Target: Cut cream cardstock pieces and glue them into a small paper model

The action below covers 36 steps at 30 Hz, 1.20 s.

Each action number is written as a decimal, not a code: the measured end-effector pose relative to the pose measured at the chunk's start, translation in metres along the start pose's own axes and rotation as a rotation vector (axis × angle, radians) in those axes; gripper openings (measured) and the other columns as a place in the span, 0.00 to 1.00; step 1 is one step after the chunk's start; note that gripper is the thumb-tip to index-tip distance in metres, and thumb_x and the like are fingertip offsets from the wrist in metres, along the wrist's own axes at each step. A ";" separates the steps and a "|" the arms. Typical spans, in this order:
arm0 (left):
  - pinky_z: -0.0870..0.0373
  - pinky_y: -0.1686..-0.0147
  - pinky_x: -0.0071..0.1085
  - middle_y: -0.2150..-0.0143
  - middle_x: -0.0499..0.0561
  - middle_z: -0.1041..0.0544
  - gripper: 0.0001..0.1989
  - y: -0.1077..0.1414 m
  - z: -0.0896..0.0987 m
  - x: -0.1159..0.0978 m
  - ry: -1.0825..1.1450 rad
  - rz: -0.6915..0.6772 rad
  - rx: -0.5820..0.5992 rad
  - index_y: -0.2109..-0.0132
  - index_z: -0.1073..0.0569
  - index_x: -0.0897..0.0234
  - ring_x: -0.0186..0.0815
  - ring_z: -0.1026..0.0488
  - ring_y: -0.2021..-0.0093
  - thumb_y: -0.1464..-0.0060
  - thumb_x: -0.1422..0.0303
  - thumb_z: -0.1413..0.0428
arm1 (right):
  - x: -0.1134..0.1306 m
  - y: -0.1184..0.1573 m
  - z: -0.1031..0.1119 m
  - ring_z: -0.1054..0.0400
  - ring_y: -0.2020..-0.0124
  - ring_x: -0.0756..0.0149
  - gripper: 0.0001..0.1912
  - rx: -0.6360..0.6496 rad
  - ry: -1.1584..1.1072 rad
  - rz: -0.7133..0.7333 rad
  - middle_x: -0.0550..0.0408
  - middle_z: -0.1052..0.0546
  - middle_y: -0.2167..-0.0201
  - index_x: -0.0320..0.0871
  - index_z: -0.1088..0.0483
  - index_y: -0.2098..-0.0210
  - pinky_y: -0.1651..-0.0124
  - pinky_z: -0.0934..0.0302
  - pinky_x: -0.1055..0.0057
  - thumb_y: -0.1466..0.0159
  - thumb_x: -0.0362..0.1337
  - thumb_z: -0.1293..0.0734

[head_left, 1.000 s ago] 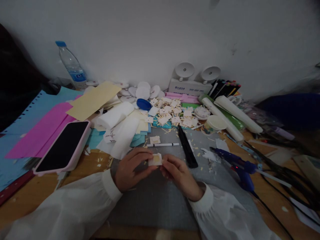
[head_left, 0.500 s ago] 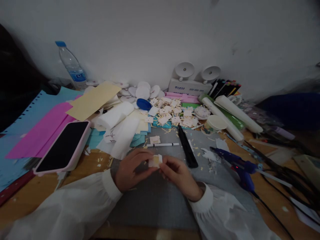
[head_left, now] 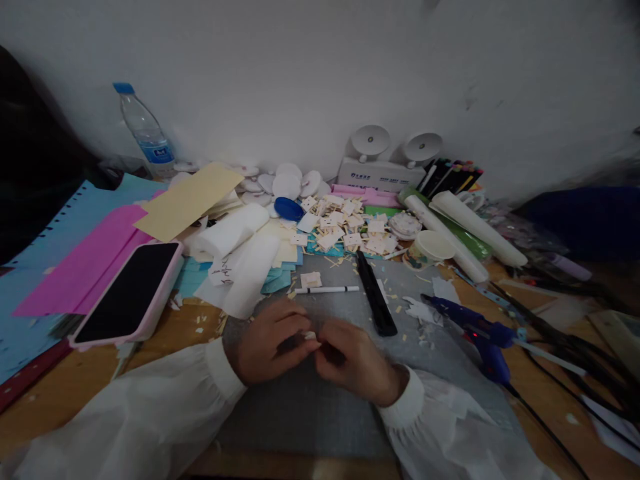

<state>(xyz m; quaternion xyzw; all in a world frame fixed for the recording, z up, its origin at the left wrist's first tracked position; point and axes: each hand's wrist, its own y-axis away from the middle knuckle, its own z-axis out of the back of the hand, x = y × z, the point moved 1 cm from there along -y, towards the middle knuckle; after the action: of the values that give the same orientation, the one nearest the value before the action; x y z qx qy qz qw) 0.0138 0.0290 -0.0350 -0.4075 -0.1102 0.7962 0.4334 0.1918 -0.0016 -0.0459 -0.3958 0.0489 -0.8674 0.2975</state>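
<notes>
Between the thumb and fingers of my left hand (head_left: 273, 341) is a small pale paper piece (head_left: 310, 335), mostly covered, with only a narrow strip showing. My right hand (head_left: 353, 353) is closed in a pinch at the right end of this piece, its fingertips against the left thumb tip. Both hands are above a grey cutting mat (head_left: 320, 413). Just beyond them lie a white pen (head_left: 327, 289) and a small pink-white card (head_left: 311, 279). A black utility knife (head_left: 376, 293) lies to the right of the pen.
Many small paper figures (head_left: 335, 227) are heaped at the back. A blue glue gun (head_left: 473, 327) with its cable lies right, near a paper cup (head_left: 429, 249). On the left are a phone (head_left: 130, 293), coloured paper (head_left: 85, 260) and a water bottle (head_left: 145, 130).
The paper piece has turned from showing its face, with a yellowish patch, to showing only a thin edge. My right hand's fingers have curled more and moved slightly down.
</notes>
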 end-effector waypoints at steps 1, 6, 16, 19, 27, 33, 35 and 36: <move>0.30 0.62 0.33 0.64 0.54 0.27 0.06 0.000 0.000 0.000 0.000 -0.009 -0.018 0.62 0.28 0.65 0.37 0.30 0.62 0.41 0.67 0.46 | -0.001 0.000 0.001 0.40 0.74 0.70 0.07 0.003 0.022 0.009 0.60 0.35 0.77 0.45 0.41 0.75 0.71 0.48 0.73 0.44 0.28 0.39; 0.32 0.61 0.32 0.66 0.52 0.27 0.02 0.001 -0.001 -0.001 0.015 0.013 -0.078 0.63 0.28 0.65 0.36 0.30 0.62 0.43 0.72 0.45 | -0.003 -0.001 0.007 0.38 0.70 0.67 0.05 -0.081 0.056 0.072 0.57 0.33 0.73 0.45 0.38 0.70 0.68 0.43 0.72 0.40 0.29 0.38; 0.32 0.62 0.32 0.65 0.54 0.27 0.03 0.003 -0.002 0.004 0.058 0.036 -0.068 0.62 0.28 0.68 0.37 0.30 0.62 0.44 0.75 0.45 | 0.002 -0.002 0.011 0.37 0.71 0.70 0.05 -0.234 -0.111 -0.034 0.58 0.33 0.72 0.45 0.37 0.64 0.70 0.42 0.75 0.38 0.30 0.37; 0.32 0.62 0.31 0.65 0.54 0.27 0.03 0.003 -0.002 0.004 0.066 0.024 -0.081 0.61 0.28 0.68 0.36 0.30 0.63 0.43 0.75 0.46 | 0.003 -0.003 0.010 0.37 0.71 0.71 0.05 -0.199 -0.179 -0.066 0.58 0.32 0.71 0.44 0.36 0.61 0.69 0.41 0.74 0.38 0.31 0.36; 0.32 0.63 0.31 0.66 0.54 0.27 0.03 0.003 -0.003 0.002 0.132 -0.022 -0.105 0.61 0.28 0.67 0.36 0.30 0.64 0.42 0.75 0.46 | 0.006 -0.004 0.012 0.38 0.72 0.71 0.03 -0.194 -0.296 -0.093 0.59 0.32 0.73 0.43 0.34 0.68 0.69 0.43 0.74 0.36 0.32 0.37; 0.34 0.66 0.29 0.69 0.53 0.27 0.04 0.002 -0.001 0.001 0.214 0.037 -0.057 0.64 0.29 0.68 0.35 0.31 0.66 0.41 0.74 0.48 | 0.004 -0.003 0.009 0.38 0.73 0.71 0.06 -0.178 -0.429 -0.187 0.59 0.32 0.75 0.43 0.34 0.70 0.71 0.43 0.75 0.37 0.35 0.37; 0.34 0.67 0.29 0.70 0.53 0.28 0.05 0.000 0.001 0.001 0.255 0.070 -0.028 0.65 0.29 0.68 0.34 0.31 0.67 0.41 0.74 0.48 | 0.003 -0.002 0.008 0.39 0.74 0.71 0.06 -0.172 -0.425 -0.202 0.59 0.32 0.75 0.43 0.34 0.70 0.71 0.43 0.75 0.37 0.36 0.37; 0.35 0.66 0.29 0.70 0.53 0.28 0.05 -0.001 0.001 0.000 0.272 0.084 -0.015 0.65 0.29 0.68 0.34 0.31 0.67 0.42 0.73 0.48 | 0.003 -0.002 0.008 0.39 0.74 0.71 0.06 -0.166 -0.420 -0.203 0.59 0.32 0.75 0.43 0.34 0.70 0.71 0.43 0.75 0.36 0.36 0.37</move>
<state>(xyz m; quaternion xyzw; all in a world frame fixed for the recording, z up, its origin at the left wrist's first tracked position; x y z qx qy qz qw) 0.0132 0.0298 -0.0342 -0.5192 -0.0394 0.7502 0.4075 0.1947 -0.0004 -0.0378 -0.5933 0.0171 -0.7846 0.1791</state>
